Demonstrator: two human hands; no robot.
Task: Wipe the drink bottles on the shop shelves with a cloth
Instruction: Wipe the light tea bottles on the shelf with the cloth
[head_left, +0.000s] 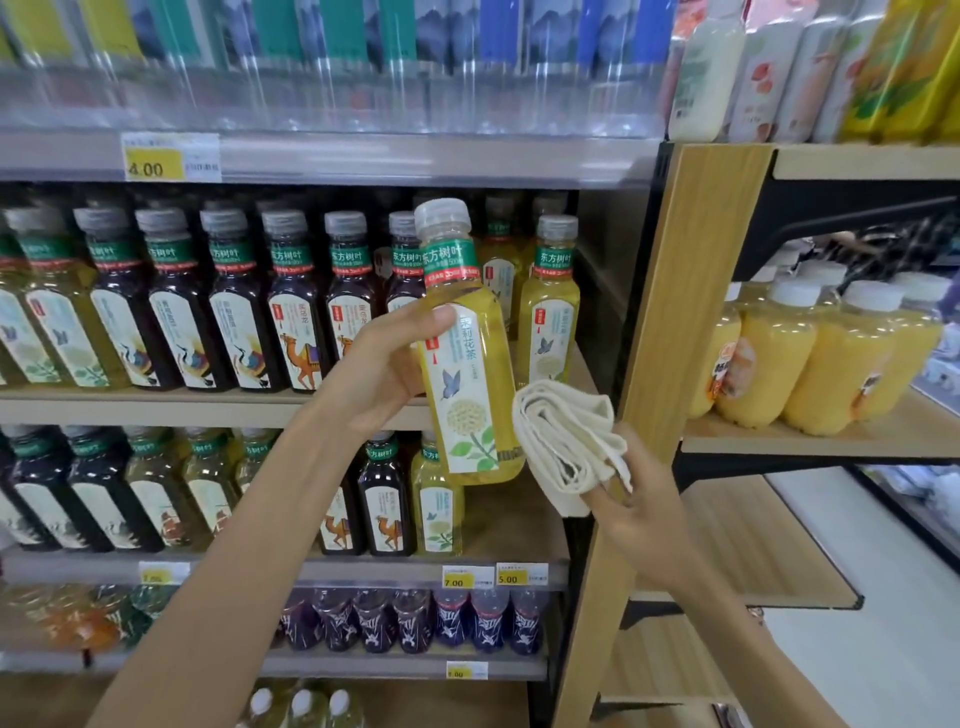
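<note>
**Inspector:** Report the state of both grips.

**Technician:** The left grip (384, 364) is closed round the body of a jasmine tea bottle (470, 332), with the thumb across the front label and the fingers behind. The bottle is capped, slightly tilted, clear of the shelf (156, 402) and held in front of it. The right grip (641, 512) clutches a folded cream cloth (563, 436), folded end up.

**Inspector:** Where is the cloth in relation to the bottle?

**Technician:** It is to the right of the left grip, at the bottle's lower right side. It is touching the plastic or just beside it; the view does not settle which.

**Inspector:** Progress assessment?

**Technician:** I judge one bottle to be in process, with the wipe at or near its start. The cap, neck and front label sit above and to the left of the cloth and are uncovered. After wiping, the bottle goes back into the row behind the left grip.

**Inspector:** What is left?

**Technician:** Probably most of the job. These all stand on their shelves:
- the dark tea bottles (228, 312) to the left of the left grip
- the lower row (384, 499) beneath both grips
- the juice bottles (821, 364) on the wooden rack to the right of the right grip

Nothing visible shows which of them are already wiped, so I cannot give a completed count.
</note>
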